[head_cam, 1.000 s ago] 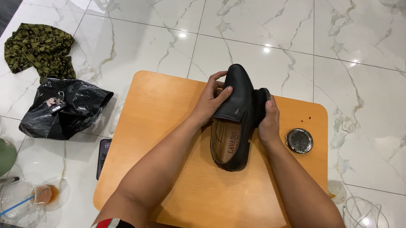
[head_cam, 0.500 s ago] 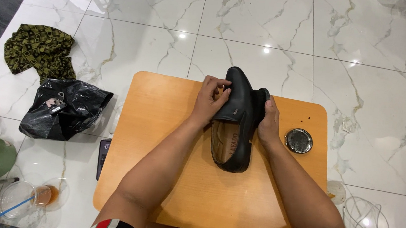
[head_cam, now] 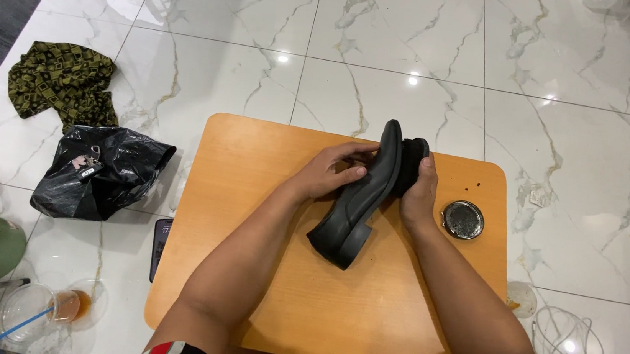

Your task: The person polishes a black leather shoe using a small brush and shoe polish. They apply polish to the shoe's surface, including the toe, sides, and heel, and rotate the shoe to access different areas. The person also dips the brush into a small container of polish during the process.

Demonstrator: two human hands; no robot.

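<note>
A black leather shoe (head_cam: 355, 204) lies tipped on its side on the small wooden table (head_cam: 252, 194), its sole edge and heel towards me. My left hand (head_cam: 333, 171) grips the shoe at its upper near the toe. My right hand (head_cam: 420, 191) presses a dark brush or pad (head_cam: 410, 159) against the shoe's far side, close to the toe. A round open tin of dark polish (head_cam: 463, 219) sits on the table just right of my right hand.
Around the table is white marble floor. On the left lie a green patterned cloth (head_cam: 62, 82) and a black plastic bag (head_cam: 100, 172) with keys on it. A phone edge (head_cam: 160, 237), a glass with a straw (head_cam: 29, 309) and white cables (head_cam: 568, 351) are nearby.
The shoe has been turned from opening-up onto its side, so the insole is hidden and the sole edge shows. My left hand shifted lower along the upper; the right hand stayed at the toe.
</note>
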